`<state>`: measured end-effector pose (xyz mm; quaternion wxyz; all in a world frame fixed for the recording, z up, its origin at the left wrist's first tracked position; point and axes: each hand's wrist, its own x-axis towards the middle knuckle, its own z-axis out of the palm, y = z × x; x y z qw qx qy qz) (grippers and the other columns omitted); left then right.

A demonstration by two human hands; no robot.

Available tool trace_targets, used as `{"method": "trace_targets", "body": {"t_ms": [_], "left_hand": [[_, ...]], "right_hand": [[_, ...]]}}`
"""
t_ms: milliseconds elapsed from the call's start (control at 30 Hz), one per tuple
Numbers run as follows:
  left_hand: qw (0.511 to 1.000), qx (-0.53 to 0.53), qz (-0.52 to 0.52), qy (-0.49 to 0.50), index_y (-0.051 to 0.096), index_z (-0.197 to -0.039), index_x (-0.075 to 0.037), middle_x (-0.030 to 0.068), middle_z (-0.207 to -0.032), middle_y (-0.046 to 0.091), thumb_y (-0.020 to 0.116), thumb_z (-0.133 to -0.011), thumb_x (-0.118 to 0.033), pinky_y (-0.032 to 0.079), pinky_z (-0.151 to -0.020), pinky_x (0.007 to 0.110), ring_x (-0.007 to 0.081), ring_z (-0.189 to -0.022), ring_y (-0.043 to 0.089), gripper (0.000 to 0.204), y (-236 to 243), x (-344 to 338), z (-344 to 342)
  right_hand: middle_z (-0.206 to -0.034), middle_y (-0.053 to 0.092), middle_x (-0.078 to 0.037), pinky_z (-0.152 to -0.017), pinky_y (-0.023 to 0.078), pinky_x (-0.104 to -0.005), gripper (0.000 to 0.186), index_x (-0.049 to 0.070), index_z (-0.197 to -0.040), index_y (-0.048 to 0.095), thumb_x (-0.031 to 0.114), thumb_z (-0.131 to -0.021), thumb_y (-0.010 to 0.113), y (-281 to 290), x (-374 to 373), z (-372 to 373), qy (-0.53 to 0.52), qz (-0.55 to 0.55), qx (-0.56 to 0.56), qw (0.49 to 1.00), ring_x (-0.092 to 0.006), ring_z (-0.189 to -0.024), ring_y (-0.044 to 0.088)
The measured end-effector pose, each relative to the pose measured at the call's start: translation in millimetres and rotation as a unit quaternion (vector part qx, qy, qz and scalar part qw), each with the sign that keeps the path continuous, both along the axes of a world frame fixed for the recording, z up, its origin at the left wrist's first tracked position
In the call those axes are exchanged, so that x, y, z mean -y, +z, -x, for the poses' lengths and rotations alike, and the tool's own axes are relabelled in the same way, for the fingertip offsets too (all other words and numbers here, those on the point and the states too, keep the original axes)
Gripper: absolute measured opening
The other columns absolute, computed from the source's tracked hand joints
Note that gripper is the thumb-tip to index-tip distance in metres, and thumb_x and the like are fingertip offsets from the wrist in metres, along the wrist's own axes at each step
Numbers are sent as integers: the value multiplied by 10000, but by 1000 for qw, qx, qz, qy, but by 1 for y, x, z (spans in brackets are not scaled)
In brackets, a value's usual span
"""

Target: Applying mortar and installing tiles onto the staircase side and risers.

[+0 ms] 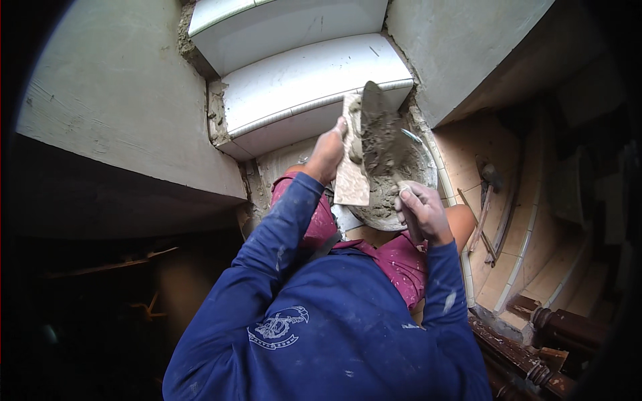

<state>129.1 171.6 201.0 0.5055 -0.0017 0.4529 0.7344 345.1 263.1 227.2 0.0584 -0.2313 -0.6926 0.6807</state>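
Observation:
My left hand (326, 154) grips a narrow, pale tile strip (352, 186) by its left edge and holds it upright on its long side. Dabs of grey mortar (355, 148) cling to the face of the strip. Fingers closed round its handle, my right hand (424, 212) holds a trowel (374, 100) whose pointed blade is coated in wet mortar. The blade is close to the right edge of the strip; whether they touch I cannot tell. Below both lies a round basin (432, 175) of mortar, partly hidden by the strip and trowel.
White-tiled steps (314, 77) rise ahead between grey plastered walls (127, 87). Mortar-crusted gaps run along their sides. On the right, tan tiled stairs (515, 227) curve downward, with a hammer (490, 180) and wooden-handled tools on them. Dark red balusters (518, 351) lie at the lower right.

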Motion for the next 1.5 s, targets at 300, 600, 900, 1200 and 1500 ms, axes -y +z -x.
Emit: {"method": "trace_targets", "body": {"t_ms": [300,600,900,1200,1500], "left_hand": [[987,67,-144,24,524,-1205,25,143,-1061,641,301,-1028,-335,528,-801,340,221,-873,650,459,-44,21,23],[994,9,-99,44,541,-1194,-5,126,-1005,651,285,-1021,-424,536,-762,330,206,-816,645,521,-45,22,22],[989,27,-143,25,515,-1200,1,190,-981,638,232,-1022,-400,551,-765,393,275,-815,646,522,-68,12,27],[987,73,-125,73,508,-1172,7,196,-952,641,190,-1021,-407,553,-724,412,295,-775,647,543,-75,20,37],[977,116,-169,51,499,-1233,-17,155,-1005,645,228,-1021,-391,552,-761,423,281,-824,650,508,-70,25,19]], "right_hand": [[-654,547,-38,-468,407,-237,302,-18,-976,611,275,-948,545,-36,-48,-46,71,12,176,982,-95,-516,507],[-612,508,2,-485,394,-247,261,12,-807,564,208,-964,493,21,-21,-24,116,-202,158,960,-80,-533,471],[-644,528,-125,-606,426,-365,315,-44,-799,554,240,-933,527,18,-25,-22,230,-165,200,938,-213,-612,516],[-763,610,-228,-636,459,-412,268,-7,-850,616,257,-871,573,45,-18,-27,106,-353,173,914,-379,-712,607],[-753,612,-223,-635,458,-478,211,53,-864,635,258,-838,591,23,-26,-5,39,-522,153,838,-413,-719,600]]}}
